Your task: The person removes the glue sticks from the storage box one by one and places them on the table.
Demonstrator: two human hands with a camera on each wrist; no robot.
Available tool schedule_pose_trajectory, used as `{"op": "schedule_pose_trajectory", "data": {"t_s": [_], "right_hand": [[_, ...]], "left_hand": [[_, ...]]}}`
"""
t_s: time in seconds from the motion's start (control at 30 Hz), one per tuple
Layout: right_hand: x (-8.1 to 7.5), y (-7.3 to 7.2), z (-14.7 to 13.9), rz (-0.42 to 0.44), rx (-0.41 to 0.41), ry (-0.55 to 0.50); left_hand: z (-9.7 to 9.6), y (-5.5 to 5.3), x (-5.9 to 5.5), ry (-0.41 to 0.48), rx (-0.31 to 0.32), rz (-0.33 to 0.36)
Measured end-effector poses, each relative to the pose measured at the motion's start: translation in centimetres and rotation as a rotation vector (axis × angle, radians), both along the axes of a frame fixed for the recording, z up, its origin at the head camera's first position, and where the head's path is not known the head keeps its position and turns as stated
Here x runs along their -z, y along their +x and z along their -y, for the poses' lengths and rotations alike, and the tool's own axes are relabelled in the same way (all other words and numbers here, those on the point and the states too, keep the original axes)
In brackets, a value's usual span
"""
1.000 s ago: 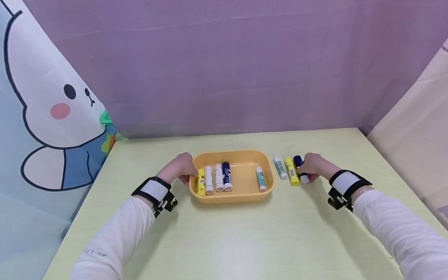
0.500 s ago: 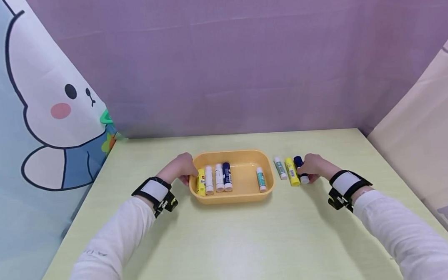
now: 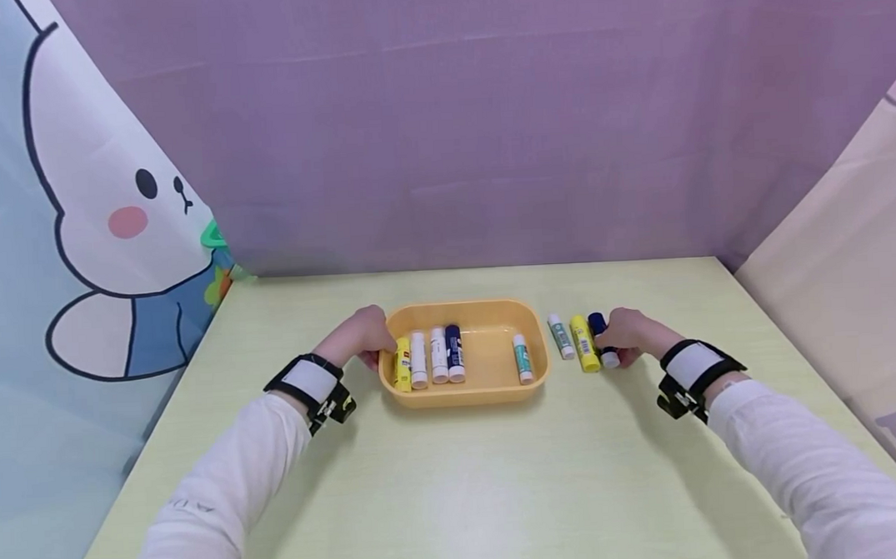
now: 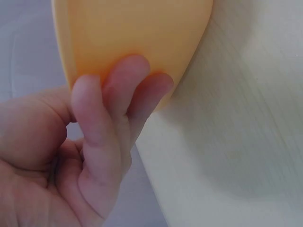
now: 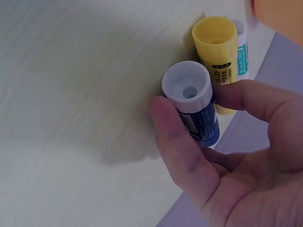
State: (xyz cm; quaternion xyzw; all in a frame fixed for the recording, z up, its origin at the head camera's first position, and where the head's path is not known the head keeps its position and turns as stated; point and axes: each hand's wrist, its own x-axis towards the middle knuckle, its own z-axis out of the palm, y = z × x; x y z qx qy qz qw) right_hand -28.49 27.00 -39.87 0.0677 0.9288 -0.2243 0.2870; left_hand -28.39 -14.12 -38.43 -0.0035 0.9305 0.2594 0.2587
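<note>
The tabletop (image 3: pixel 457 479) stretches before the orange tray (image 3: pixel 461 398), whose left wall the left hand (image 3: pixel 363 331) pinches. Past the tray's right edge, beside a yellow stick (image 3: pixel 584 343), the right hand (image 3: pixel 627 332) grips a navy-and-white glue stick (image 5: pixel 195 105); beyond rises a purple backdrop (image 3: pixel 442 146).

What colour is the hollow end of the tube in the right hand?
The hollow end is white, clearest in right wrist view.

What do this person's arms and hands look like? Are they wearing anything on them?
The left hand and right hand wear no gloves. The left sleeve and right sleeve are white; the left one bears dark lettering, too small to read. Each wrist has a black strap with a whitish patch and a small black device.
</note>
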Motion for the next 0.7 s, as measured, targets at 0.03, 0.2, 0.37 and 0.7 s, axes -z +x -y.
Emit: {"op": "schedule_pose_trajectory", "data": {"t_s": [0.03, 0.2, 0.37, 0.7], "right_hand": [[-0.03, 0.0, 0.01, 0.003, -0.002, 0.003], [-0.16, 0.13, 0.08, 0.003, -0.004, 0.011], [-0.19, 0.33, 0.15, -0.005, -0.009, 0.009], [-0.22, 0.37, 0.11, -0.018, -0.005, 0.016]], "left_hand": [[0.01, 0.0, 0.0, 0.0, 0.0, 0.0], [0.01, 0.04, -0.05, -0.002, 0.0, 0.0], [0.05, -0.02, -0.05, -0.004, 0.006, 0.0], [-0.1, -0.09, -0.06, -0.007, 0.003, -0.001]]}}
